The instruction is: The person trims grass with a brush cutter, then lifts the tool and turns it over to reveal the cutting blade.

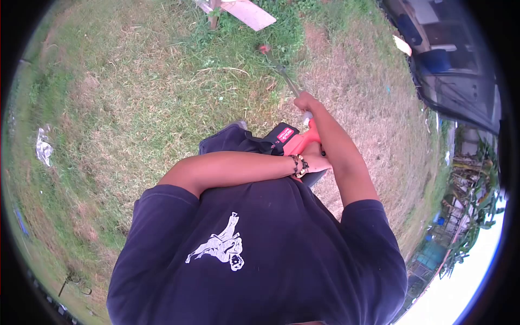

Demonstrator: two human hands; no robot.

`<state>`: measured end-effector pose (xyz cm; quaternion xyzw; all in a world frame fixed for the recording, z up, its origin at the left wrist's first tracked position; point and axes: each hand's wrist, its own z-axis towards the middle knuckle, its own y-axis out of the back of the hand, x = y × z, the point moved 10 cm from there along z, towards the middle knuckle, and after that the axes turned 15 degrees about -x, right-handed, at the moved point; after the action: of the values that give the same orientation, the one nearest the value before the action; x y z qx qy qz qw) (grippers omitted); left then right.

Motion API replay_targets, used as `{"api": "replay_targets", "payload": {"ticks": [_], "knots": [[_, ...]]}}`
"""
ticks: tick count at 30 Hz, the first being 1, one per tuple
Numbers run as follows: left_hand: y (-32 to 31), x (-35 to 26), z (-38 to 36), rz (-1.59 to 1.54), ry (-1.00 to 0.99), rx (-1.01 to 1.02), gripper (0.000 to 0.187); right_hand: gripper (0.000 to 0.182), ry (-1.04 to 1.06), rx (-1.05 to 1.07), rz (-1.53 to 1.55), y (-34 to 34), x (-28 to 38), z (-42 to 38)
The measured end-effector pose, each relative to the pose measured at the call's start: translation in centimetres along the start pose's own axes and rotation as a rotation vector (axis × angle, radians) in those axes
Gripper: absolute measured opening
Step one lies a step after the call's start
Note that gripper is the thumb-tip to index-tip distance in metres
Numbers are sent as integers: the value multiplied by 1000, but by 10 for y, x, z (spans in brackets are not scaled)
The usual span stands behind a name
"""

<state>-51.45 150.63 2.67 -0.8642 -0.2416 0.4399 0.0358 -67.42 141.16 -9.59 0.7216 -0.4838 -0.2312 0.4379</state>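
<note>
A cordless grass trimmer with a red body (296,144) is held in front of my waist, its shaft (287,79) reaching forward over the grass. A black battery pack (280,134) with a red label sits at its rear end. My left arm crosses my body, and my left hand (313,153), with beaded bracelets at the wrist, is closed round the red handle; its fingers are partly hidden. Farther forward, my right hand (305,102) wraps the shaft. The small red trimmer head (264,49) is over green grass and looks blurred.
A pale board (250,14) on a wooden post (214,15) stands just beyond the trimmer head. Along the right is a dark vehicle (460,70). Crumpled silvery litter (44,146) lies on the grass at left. Leafy plants and a fence line the right edge.
</note>
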Motion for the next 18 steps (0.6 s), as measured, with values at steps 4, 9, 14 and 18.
{"api": "replay_targets", "payload": {"ticks": [4,9,14,18], "knots": [[-46,-10,15,31,-38,127,29,36,-140,4,-67,17,-79,7],[-108,-22,22,20,-38,198,37,40,-78,-50,-167,49,-147,8],[-148,-16,25,18,44,180,49,40,-58,-7,-146,54,-176,4],[-165,-9,37,3,-9,91,42,38,71,9,-153,46,-161,3]]}}
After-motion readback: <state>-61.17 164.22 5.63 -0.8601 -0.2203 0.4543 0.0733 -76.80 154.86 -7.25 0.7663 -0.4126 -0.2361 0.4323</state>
